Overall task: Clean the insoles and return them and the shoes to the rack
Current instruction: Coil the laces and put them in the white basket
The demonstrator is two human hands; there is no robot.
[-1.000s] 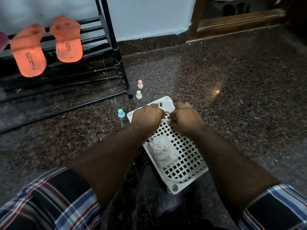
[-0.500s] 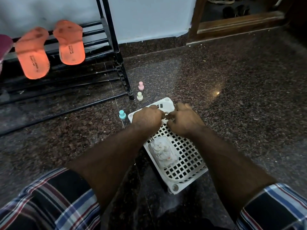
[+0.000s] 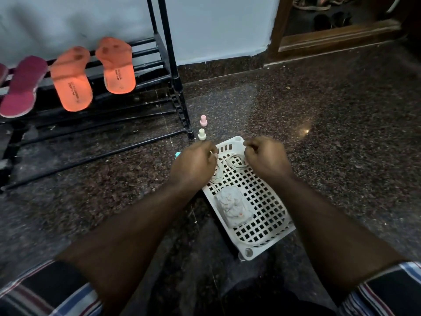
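From my feed: both hands sit over the far end of the white perforated plastic tray [image 3: 271,226] on the dark speckled stone floor [image 3: 330,124]. Left hand [image 3: 193,166] has its grip clenched, something small and pale pinched at the fingertips — can't tell what. Right hand [image 3: 265,156] is curled too, fingers on the thin pale looped cord [image 3: 235,164] lying on the tray grid; whether it's actually grasping the cord I can't tell.

Crumpled whitish cloth [image 3: 233,207] lies mid-tray, untouched.

Task things: two orange foam insoles [image 3: 73,79] and one maroon insole [image 3: 21,87] lean on the bars of the black metal shoe rack [image 3: 168,65]; a second maroon edge shows at the far left. No shoes visible on the rack.

My read: insoles are already on the rack, so that part looks done or nearly — shoes remain. Hands look busy with tray bits, not insoles.

Three small pastel bottles [image 3: 201,134] stand near the rack foot.
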